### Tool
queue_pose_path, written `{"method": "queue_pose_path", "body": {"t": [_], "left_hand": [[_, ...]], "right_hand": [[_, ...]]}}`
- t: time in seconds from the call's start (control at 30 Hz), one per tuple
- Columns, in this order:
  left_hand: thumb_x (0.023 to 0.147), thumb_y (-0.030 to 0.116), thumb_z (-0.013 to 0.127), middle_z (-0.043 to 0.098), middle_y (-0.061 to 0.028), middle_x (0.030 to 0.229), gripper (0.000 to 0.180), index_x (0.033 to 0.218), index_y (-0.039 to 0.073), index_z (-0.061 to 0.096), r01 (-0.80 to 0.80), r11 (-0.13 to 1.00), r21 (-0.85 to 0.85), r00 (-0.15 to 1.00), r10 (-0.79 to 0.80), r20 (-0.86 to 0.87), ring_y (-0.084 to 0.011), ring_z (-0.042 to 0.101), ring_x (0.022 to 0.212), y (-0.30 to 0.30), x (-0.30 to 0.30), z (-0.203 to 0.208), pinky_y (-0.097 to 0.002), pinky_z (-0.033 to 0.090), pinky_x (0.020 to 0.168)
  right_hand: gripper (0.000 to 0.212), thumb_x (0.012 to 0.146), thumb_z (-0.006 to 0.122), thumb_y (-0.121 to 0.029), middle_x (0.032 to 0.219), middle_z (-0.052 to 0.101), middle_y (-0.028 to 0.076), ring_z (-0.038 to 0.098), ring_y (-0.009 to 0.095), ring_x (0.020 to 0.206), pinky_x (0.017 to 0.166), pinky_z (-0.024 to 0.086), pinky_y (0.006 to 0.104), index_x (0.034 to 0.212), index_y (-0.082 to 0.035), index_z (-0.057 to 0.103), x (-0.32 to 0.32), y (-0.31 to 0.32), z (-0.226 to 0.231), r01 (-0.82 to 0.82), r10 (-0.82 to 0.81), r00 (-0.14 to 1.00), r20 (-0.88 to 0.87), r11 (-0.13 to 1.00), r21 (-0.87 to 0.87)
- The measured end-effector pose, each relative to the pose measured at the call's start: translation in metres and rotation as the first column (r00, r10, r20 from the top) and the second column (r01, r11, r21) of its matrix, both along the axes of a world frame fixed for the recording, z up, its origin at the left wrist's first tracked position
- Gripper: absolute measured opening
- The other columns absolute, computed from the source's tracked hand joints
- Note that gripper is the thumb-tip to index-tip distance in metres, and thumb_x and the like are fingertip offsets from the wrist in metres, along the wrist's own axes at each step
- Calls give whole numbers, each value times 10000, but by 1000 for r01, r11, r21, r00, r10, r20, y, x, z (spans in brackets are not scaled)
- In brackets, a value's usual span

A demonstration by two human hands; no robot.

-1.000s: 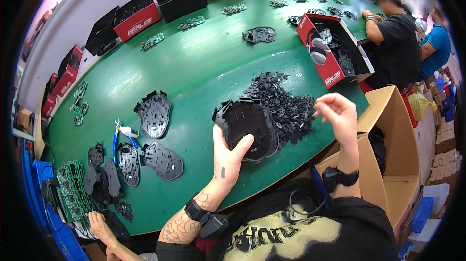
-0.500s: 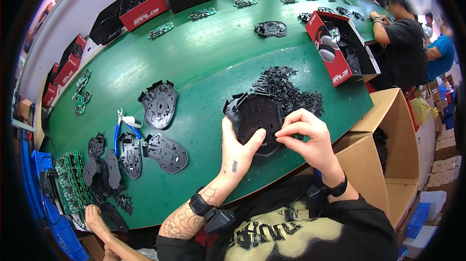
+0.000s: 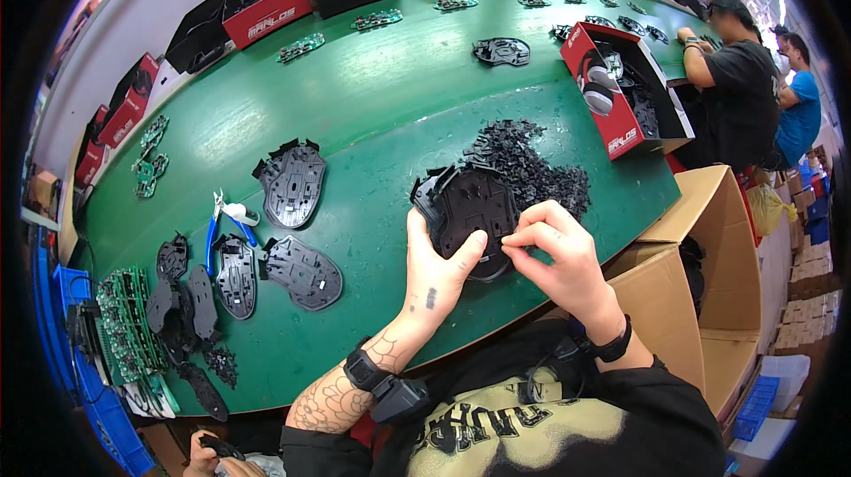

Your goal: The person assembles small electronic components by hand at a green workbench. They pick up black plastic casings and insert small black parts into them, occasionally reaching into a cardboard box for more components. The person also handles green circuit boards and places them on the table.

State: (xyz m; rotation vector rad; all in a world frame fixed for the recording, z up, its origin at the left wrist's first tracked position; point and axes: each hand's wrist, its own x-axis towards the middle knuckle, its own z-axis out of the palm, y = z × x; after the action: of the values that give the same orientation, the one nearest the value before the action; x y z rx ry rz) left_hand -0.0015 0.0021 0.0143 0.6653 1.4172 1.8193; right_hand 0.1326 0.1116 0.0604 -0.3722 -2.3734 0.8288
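A black plastic shell [image 3: 470, 211], shaped like a computer mouse base, is tilted up above the green bench. My left hand [image 3: 439, 264] grips it from the near left, thumb across its inner face. My right hand [image 3: 563, 251] is closed in a pinch at the shell's right edge. Whatever lies between those fingertips is too small to make out. Just beyond the shell, a heap of small black plastic pieces [image 3: 536, 167] spreads on the bench. To the left lie more black shells, among them an upper one [image 3: 291, 184] and a lower one [image 3: 303, 273].
Blue-handled cutters [image 3: 213, 242] and a small white bottle [image 3: 239, 214] lie left. Stacked green circuit boards [image 3: 128, 326] stand far left, by a co-worker's hand [image 3: 202, 455] with a black part. A red box [image 3: 612, 91] and cardboard carton [image 3: 700, 273] stand right.
My right fingertips have shifted slightly at the shell's edge; my left hand keeps its hold. At lower left, the co-worker's hand has dropped away from the boards and now holds a black part.
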Motion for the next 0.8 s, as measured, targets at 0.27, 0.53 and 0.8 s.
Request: {"method": "queue_pose_path", "body": {"t": [0.27, 0.53, 0.8], "left_hand": [[850, 147, 678, 566, -127, 1158, 579, 1329, 52, 366, 86, 996, -1, 967, -83, 240, -216, 648, 908, -3, 0, 9, -324, 596, 637], [858, 168, 651, 583, -128, 1111, 544, 1314, 66, 372, 28, 997, 72, 968, -45, 248, -219, 665, 822, -5, 0, 7, -295, 573, 486], [856, 149, 594, 551, -121, 1188, 569, 1356, 30, 350, -52, 994, 92, 994, 43, 102, -239, 595, 1046, -2, 2, -5, -373, 533, 846]], "right_hand": [[239, 698, 721, 18, 952, 535, 112, 580, 261, 867, 730, 485, 343, 873, -14, 561, -7, 1, 12, -26, 34, 989, 146, 998, -56], [692, 687, 775, 21, 1239, 498, 129, 602, 183, 1020, 833, 522, 299, 1273, -65, 417, -16, 11, 3, 14, 36, 998, 53, 687, -726], [959, 706, 807, -148, 1459, 355, 140, 324, 233, 1364, 1144, 231, 368, 1474, -23, 247, -22, 8, -11, -199, 78, 977, -199, 679, -707]]}}
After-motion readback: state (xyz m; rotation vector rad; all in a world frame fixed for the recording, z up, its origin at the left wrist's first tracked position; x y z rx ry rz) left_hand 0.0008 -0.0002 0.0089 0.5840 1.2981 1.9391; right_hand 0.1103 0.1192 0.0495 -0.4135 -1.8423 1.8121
